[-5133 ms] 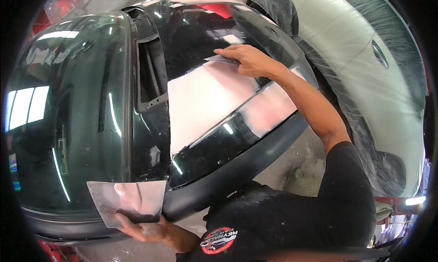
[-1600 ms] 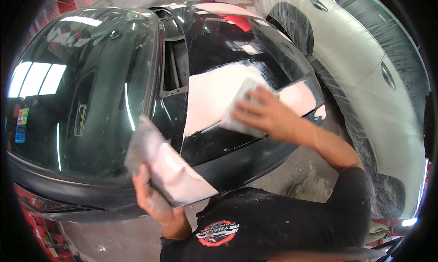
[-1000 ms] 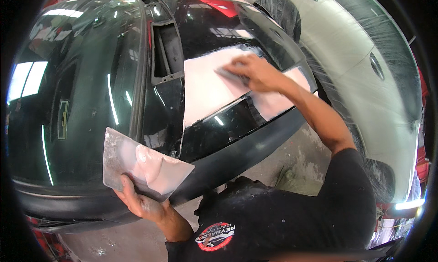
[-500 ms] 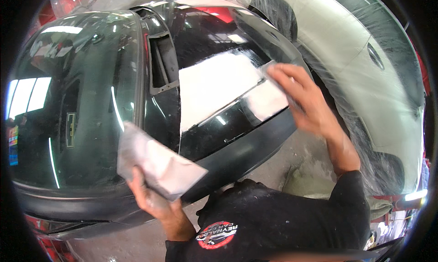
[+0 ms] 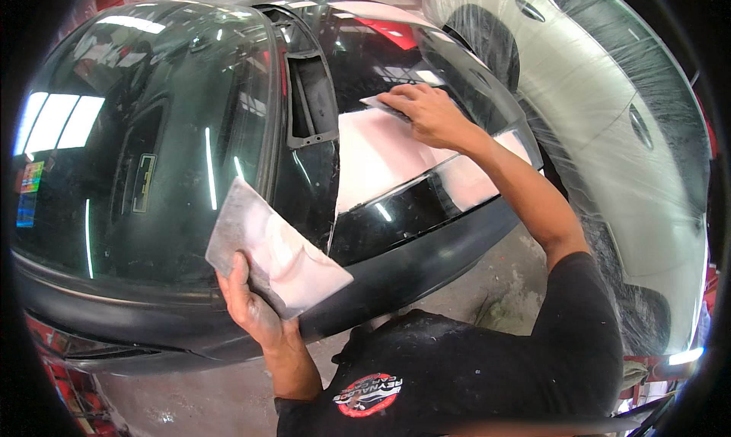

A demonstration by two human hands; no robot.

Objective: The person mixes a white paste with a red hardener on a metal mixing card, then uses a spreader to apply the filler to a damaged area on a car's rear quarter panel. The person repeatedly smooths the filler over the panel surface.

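My left hand (image 5: pixel 255 307) holds up a flat mixing board (image 5: pixel 232 228), its thumb on the face. Smeared pinkish-white body filler (image 5: pixel 293 266) covers much of that board. My right hand (image 5: pixel 434 121) grips a thin grey spreader (image 5: pixel 378 103), partly hidden under the fingers. The spreader is at the far edge of a broad filler patch (image 5: pixel 373 151) on a black car panel (image 5: pixel 396 216). My wrist and forearm cover part of this patch. A smaller filler patch (image 5: pixel 468 182) lies on the near side of the panel's crease, toward the right.
The car's dark window glass (image 5: pixel 114 178) fills the left side. Beside the panel is a rectangular opening (image 5: pixel 311 94) in the bodywork. A pale car (image 5: pixel 601 155) under clear plastic sheeting stands close on the right. Grey concrete floor (image 5: pixel 487 277) shows between the cars.
My right hand has swung from the patch's right end to its far edge, carrying the spreader. The left hand still holds the board, now tilted a little differently. The whole view has shifted slightly.
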